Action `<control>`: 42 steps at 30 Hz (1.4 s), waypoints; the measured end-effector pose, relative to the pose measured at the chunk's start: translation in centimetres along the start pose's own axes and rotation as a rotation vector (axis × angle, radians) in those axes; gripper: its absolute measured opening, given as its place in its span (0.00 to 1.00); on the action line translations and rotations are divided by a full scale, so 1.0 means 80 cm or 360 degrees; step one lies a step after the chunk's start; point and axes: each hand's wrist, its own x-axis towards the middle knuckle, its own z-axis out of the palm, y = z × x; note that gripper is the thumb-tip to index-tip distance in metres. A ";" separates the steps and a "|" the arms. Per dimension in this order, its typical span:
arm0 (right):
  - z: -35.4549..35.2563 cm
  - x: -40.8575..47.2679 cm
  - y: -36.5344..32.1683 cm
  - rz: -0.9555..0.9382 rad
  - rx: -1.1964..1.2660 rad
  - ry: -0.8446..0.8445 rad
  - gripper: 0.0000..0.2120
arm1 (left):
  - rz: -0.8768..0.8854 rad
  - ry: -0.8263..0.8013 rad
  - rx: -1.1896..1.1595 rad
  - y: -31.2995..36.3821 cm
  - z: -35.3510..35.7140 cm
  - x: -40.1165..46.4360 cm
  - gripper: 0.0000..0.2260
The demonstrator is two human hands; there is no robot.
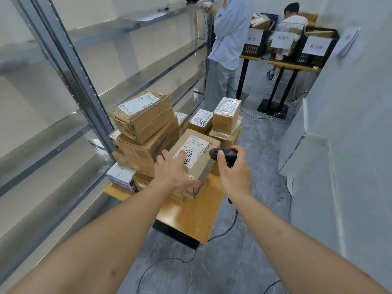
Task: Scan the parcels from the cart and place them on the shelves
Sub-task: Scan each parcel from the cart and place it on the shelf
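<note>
Left grip (172, 169) flat on parcel (194, 153); right grip (231, 166) clasps scanner (222, 154).

Shelves (135, 77), 9 o'clock: bare metal, glossy, reflective, grey uprights matt. Parcels (146, 115) on cart: brown corrugated cardboard, matt, scuffed, creased; shiny clear tape strips; white paper labels. Near parcel (194, 158), centre: smooth cardboard, paper label with black marker. Parcel (227, 114), 1 o'clock: cardboard under glossy wrinkled plastic film. Cart (191, 217) deck: wood-look board, smooth, satin; black edge. Scanner (223, 155): black plastic, matt. Floor (244, 262), 6 o'clock: grey stone-look, smooth, faint veins. Crates (314, 47), 1 o'clock: black plastic lattice, paper signs.
</note>
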 end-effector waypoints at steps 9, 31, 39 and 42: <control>-0.026 -0.084 0.012 0.0172 -0.0020 0.0310 0.15 | 0.0283 -0.0042 0.0025 0.004 0.014 -0.050 0.55; -0.026 -0.127 0.174 0.0362 -0.0129 -0.0026 0.13 | -0.0010 -0.0297 -0.0034 0.033 0.203 -0.121 0.56; -0.002 -0.122 0.221 0.0442 -0.0138 -0.0111 0.16 | -0.0101 -0.0326 0.0026 0.018 0.265 -0.110 0.60; 0.006 -0.120 0.231 0.0436 -0.0132 -0.0131 0.16 | -0.0149 -0.0284 0.0044 0.022 0.280 -0.104 0.62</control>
